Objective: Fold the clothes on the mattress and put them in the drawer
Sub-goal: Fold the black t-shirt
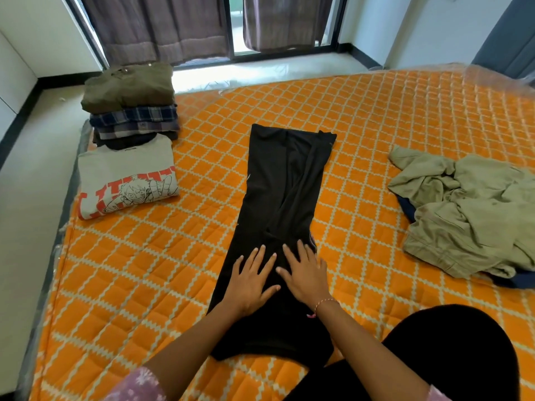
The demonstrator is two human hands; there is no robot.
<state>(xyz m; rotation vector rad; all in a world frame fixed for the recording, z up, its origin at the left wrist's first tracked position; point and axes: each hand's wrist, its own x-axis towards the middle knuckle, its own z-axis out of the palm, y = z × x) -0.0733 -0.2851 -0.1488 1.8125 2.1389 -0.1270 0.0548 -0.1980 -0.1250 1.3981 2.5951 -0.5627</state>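
Both hands, the left hand (pixel 251 277) and right hand (pixel 304 273), lie flat with fingers spread on the black garment (pixel 285 198), folded long at centre frame on the orange mattress (pixel 376 117). Soft, light, limp cloth; best gripped at its near hem corners.

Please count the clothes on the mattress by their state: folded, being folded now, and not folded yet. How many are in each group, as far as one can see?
Folded: 4 visible: olive garment, two plaid shirts, grey printed shirt; darker layers unclear
Under both hands: 1, black garment
Unfolded: 2, khaki garment, navy piece beneath
Total: 7
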